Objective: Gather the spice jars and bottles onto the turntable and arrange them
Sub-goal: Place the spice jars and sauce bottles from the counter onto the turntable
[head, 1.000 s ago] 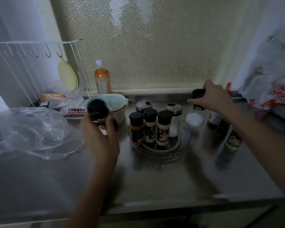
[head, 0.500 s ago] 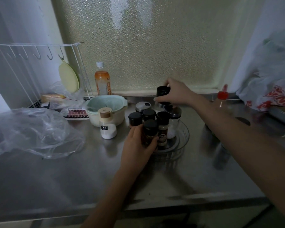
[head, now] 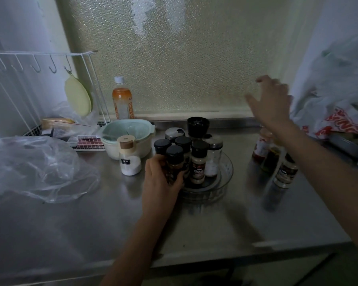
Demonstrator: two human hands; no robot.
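At 9 o'clock a crumpled clear plastic bag (head: 35, 168) lies on the steel counter (head: 194, 228). Behind it, at 10 o'clock, stands a white wire rack (head: 39, 65) with hooks. An orange drink bottle (head: 122, 100) stands by the bumpy window. In front of it sits a pale green bowl (head: 128, 134), and a white salt jar (head: 129, 158) with a tan lid touches the bowl's front.

In the middle is the clear turntable (head: 225, 176), full of upright jars. The left hand (head: 160, 182) is wrapped tight around a black-lidded spice jar (head: 174, 162) at the turntable's 9 o'clock edge. Just beside it stands a jar with a red label (head: 198, 162). A tall black grinder (head: 197, 125) stands at the back.

At 2 o'clock the right hand (head: 271, 104) floats in the air, blurry, fingers spread and holding nothing. Under its arm, a few bottles (head: 285, 172) stand on the counter, off the turntable. At 3 o'clock is a white bag with red print (head: 343, 122).
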